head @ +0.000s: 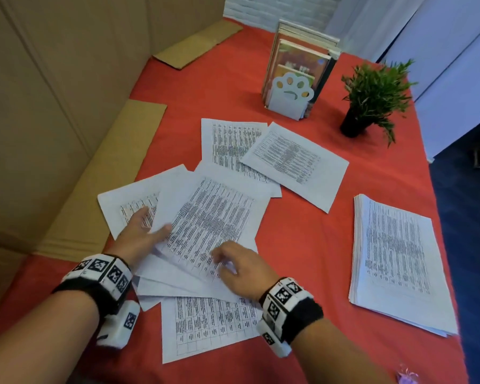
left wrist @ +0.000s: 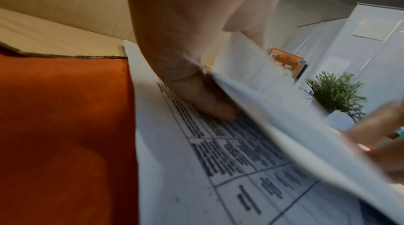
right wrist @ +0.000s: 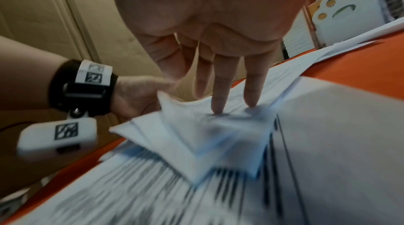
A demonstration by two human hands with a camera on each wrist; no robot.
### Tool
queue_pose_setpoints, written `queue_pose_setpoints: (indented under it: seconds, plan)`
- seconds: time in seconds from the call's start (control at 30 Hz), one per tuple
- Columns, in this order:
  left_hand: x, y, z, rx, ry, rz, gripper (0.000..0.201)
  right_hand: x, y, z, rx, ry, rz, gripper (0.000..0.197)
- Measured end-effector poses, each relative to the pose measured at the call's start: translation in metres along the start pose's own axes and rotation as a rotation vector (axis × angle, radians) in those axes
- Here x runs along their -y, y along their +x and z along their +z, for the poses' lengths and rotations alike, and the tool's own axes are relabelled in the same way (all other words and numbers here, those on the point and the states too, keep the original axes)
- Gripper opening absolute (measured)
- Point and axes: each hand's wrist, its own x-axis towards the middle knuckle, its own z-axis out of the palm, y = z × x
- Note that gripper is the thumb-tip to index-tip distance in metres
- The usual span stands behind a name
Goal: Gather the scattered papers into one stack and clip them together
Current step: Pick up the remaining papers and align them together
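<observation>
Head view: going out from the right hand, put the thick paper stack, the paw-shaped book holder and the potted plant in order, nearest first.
From the right hand, which rests on the loose sheets near the front:
1. Thick paper stack, to its right near the table's right edge.
2. and 3. Paw-shaped book holder, far back and straight ahead, and potted plant, far back on the right: too close to call.

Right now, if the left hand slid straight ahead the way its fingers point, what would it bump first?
Probably the large brown cardboard wall: the left hand points up-left across a white printed sheet, then cardboard; depth is unclear.
</observation>
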Motion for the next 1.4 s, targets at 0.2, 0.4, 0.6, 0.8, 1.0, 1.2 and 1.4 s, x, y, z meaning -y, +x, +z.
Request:
queue_pose_setpoints:
  seconds: [0.2,0.4,0.6,0.8,1.0,1.2,1.4]
  plan:
    - [-0.003,-0.009,0.004,0.004,0.171,-0.013,0.084,-0.052,0.036,-0.075,-0.474,-0.268,0.256,0.040]
    - [0.007,-0.008,0.003,-0.131,0.219,0.070,0.014,-0.094,0.057,-0.114,-0.241,-0.462,0.743,0.051]
    - [0.017,-0.009,0.004,-0.438,0.219,-0.067,0.021,-0.081,0.072,-0.105,-0.382,-0.351,0.492,0.051]
    - [0.017,-0.019,0.014,-0.478,0.259,-0.111,0.033,-0.035,0.097,-0.084,-0.228,0.080,0.048,0.050]
    - [0.021,-0.024,0.011,-0.423,0.247,-0.005,0.013,-0.074,0.094,-0.107,-0.655,-0.085,0.402,0.050]
    - [0.016,-0.037,0.011,-0.230,0.047,0.074,0.069,-0.094,0.094,-0.118,-0.496,-0.166,0.751,0.071]
    - [0.016,-0.039,0.016,-0.164,-0.030,0.052,0.095,-0.080,0.109,-0.106,-0.501,-0.140,0.733,0.056]
